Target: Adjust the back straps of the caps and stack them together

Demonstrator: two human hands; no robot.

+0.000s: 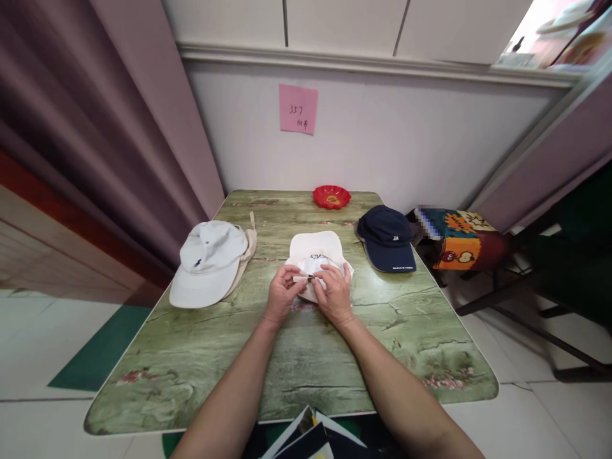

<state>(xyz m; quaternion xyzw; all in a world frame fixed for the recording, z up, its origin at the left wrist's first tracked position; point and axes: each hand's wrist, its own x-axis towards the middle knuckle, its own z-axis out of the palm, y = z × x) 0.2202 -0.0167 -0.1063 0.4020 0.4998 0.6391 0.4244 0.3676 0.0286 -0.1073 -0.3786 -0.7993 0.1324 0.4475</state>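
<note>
A cream cap [315, 245] with dark lettering lies in the middle of the table, its brim pointing away from me. Over its near side, my left hand [285, 293] pinches one end of the cap's white strap [300, 278]. The fingers of my right hand [333, 292] are closed on the strap's other side, by a small dark buckle [310, 278]. Both hands are close together, and their fingers partly hide the strap and the cap's crown.
A white cap [208, 264] lies at the left, over a beige one [246, 258]. At the right sits a navy cap [388, 236]. A red dish [331, 197] stands near the far edge of the green table [205, 376]. Beyond the right side is a patterned stool [461, 239].
</note>
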